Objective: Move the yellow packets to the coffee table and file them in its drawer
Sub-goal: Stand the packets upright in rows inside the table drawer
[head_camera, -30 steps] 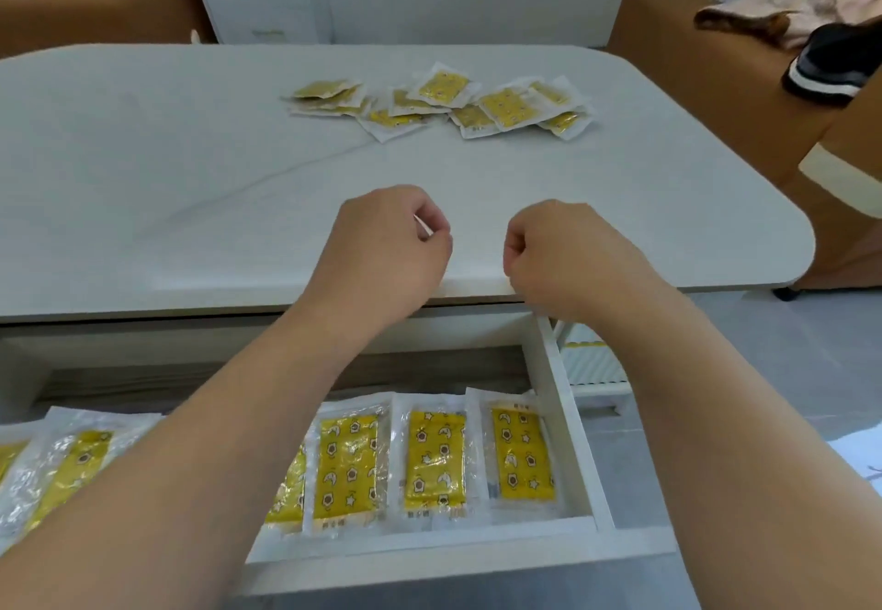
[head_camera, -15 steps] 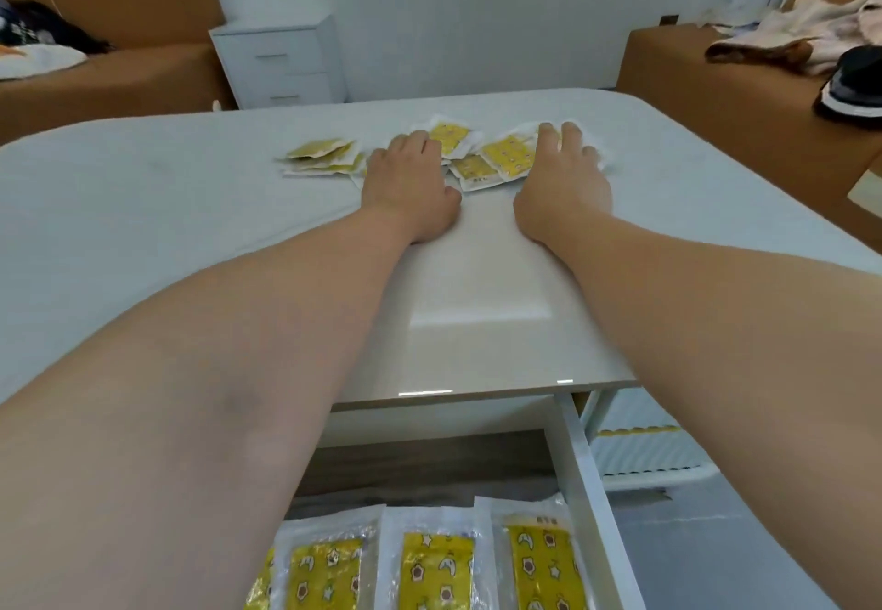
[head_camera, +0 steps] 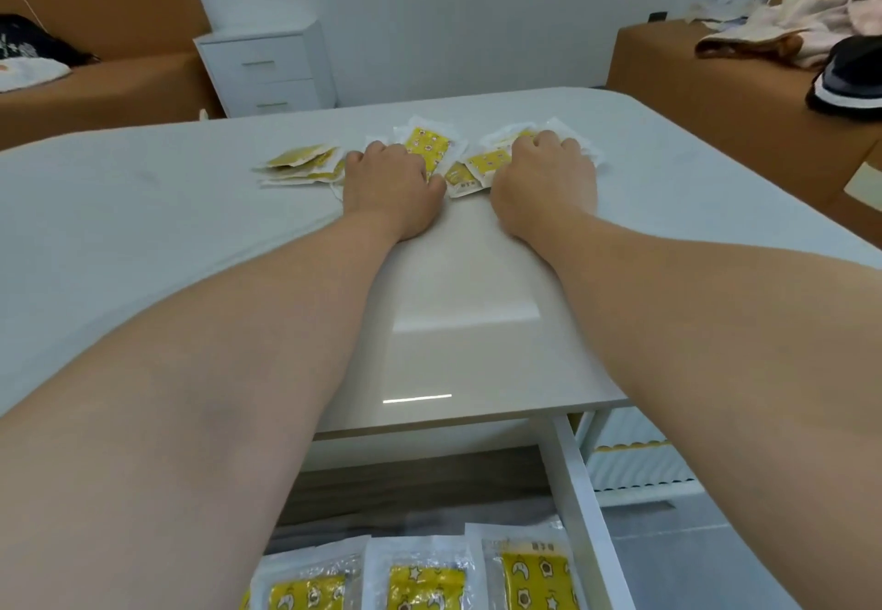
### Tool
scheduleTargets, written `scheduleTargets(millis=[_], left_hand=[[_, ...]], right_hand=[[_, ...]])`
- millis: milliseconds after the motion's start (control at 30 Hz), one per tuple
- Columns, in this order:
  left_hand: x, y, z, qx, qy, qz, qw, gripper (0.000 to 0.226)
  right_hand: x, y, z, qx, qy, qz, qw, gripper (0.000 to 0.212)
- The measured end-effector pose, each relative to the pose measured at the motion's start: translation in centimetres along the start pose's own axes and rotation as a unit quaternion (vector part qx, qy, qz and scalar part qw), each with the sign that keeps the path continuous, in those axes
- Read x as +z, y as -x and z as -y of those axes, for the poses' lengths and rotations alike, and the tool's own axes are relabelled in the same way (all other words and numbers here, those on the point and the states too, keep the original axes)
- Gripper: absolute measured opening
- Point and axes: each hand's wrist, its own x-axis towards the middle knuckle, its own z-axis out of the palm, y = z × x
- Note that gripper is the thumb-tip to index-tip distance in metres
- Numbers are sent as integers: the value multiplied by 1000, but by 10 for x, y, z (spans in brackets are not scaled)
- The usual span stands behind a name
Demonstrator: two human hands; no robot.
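While both arms stretch far across the worktop (head_camera: 143, 237), the left hand (head_camera: 389, 184) sits knuckles-up on the near edge of the scattered yellow packets (head_camera: 425, 142), fingers curled down onto them. The right hand (head_camera: 544, 180), just beside it, has its fingers bent over the right end of the same heap. From where I stand each hand looks closed on a few packets, though what lies under the palms is hidden.

A small stack (head_camera: 300, 163) to the left of the left hand is touched by neither.

I'd judge the packets thin, light and floppy, with crinkly sealed borders that slide easily on the smooth top. They are not fragile, but they are apt to fan out and slip from a loose grip. It seems best to rake them into a pile and pinch it by the flat edges, thumb beneath.

Below the near edge the drawer (head_camera: 580, 490) stands open, with filed packets (head_camera: 534, 571) lying side by side inside.
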Motion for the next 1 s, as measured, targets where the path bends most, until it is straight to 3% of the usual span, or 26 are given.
scheduleTargets(millis=[133, 267, 367, 500, 633, 933, 1000], left_hand=[[-2, 7, 2, -17, -14, -23, 999, 45], [-4, 11, 3, -74, 50, 11, 996, 48], [-6, 19, 6, -162, 173, 24, 971, 57], [-12, 33, 11, -217, 194, 54, 955, 78], [-20, 50, 13, -221, 204, 71, 951, 74], [-43, 96, 16, -236, 301, 27, 924, 84], [-44, 104, 21, -225, 367, 7, 902, 71]], right_hand=[[-4, 4, 3, -9, -34, -5, 999, 61], [-10, 6, 4, 28, -86, -9, 996, 41], [-5, 5, 4, 39, -68, 16, 997, 60], [-3, 4, 2, 43, -101, 42, 993, 68], [-10, 8, 2, 23, -149, 53, 987, 57], [-34, 34, 7, 85, -207, 98, 970, 70], [-39, 46, 11, 120, -210, 105, 965, 73]])
